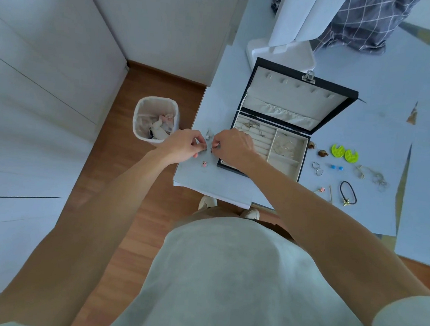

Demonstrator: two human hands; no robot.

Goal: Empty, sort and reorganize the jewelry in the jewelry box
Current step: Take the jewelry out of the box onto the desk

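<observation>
1. At the left front corner of the pale blue table (232, 187), the left hand (183, 146) and the right hand (232, 145) meet just left of the open jewelry box.
2. Both hands have fingers curled; each pinches one end of a tiny dark piece of jewelry (208, 150) between them. What kind of piece it is cannot be told.
3. Just left of the right wrist, the black rectangular jewelry box with cream lining (287, 148) stands with its lid tilted back.
4. Inside the box, thin chains (253, 126) lie in the far left compartment and wire hoops (286, 146) in the right one.
5. Below the hands, a small pink charm (204, 164) lies on the table.
6. Right of the box lie two neon-green fan-shaped earrings (344, 153), two blue bead studs (337, 167), small silver hoops (317, 168), a tangle of pale chains (377, 177) and a black cord loop with a gold star (347, 195).
7. On the wooden floor, left of the table, stands a white lined waste bin (157, 118) holding crumpled scraps.
</observation>
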